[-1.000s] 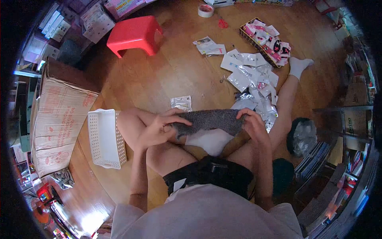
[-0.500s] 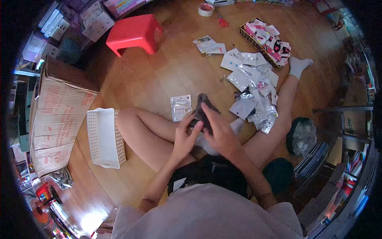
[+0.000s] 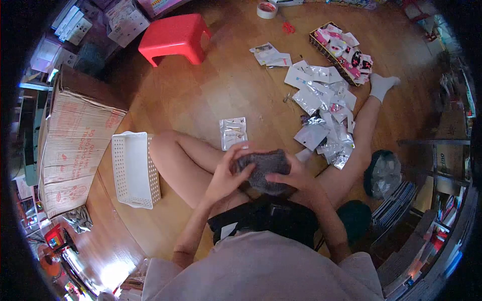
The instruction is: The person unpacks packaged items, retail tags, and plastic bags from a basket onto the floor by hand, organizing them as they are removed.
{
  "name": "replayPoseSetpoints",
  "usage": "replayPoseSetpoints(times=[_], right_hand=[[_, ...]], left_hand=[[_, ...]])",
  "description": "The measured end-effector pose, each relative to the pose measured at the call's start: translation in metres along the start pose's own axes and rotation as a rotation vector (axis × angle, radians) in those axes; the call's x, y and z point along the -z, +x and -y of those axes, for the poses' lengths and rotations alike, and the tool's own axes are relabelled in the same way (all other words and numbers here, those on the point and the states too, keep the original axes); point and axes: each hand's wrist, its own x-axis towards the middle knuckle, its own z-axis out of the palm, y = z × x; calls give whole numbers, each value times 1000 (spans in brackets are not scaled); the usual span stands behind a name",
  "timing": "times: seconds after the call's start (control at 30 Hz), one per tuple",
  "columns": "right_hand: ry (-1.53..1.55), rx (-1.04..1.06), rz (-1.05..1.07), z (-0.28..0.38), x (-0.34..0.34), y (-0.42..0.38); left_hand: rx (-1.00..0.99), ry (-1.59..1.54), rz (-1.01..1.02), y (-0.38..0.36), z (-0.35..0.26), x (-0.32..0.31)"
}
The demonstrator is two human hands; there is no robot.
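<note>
A dark grey, fuzzy cloth (image 3: pixel 265 172) is spread between my two hands above my lap. My left hand (image 3: pixel 232 170) grips its left side, thumb across the front. On the opposite side, my right hand (image 3: pixel 296 175) pinches the cloth with its thumb on the near face, the other fingers partly hidden behind. Just beyond my left hand, a clear packet with small items on a white card (image 3: pixel 233 133) lies on the floor. A heap of plastic-wrapped white cards (image 3: pixel 321 100) spreads out ahead to the right.
A patterned box (image 3: pixel 329 47) of pink, white and black items sits beyond the heap. Red scissors (image 3: pixel 287 27) and a tape roll (image 3: pixel 266 9) lie farther off. A red stool (image 3: pixel 175 37), a white basket (image 3: pixel 116 170) and a cardboard box (image 3: pixel 75 155) stand leftward.
The cloth, bunched and upright before, is now spread wide and lower, nearer my lap. My hands have moved apart to its two sides. The view has shifted slightly.
</note>
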Motion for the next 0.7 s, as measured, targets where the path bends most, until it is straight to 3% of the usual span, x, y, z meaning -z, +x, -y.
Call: replayPoseSetpoints(times=[0.07,0.13,0.23,0.33,0.43,0.53,0.63,0.7], right_hand=[[50,-96,-188,-26,9,7],[178,-116,-360,-37,16,7],[408,-69,-523,-39,27,-4],[436,-62,-600,-32,29,-18],[462,-105,-639,-37,37,-28],[467,-104,-693,-37,42,-33],[396,-106,-790,-39,48,-28],[235,-18,-879,-42,49,-14]], left_hand=[[-76,112,-49,18,34,15],[203,232,-217,46,69,49],[58,705,-441,76,159,92],[-196,991,-418,97,154,84],[-113,1267,-256,108,151,88],[10,1154,-188,120,160,100],[-8,752,-317,120,167,102],[142,669,-314,120,168,99]])
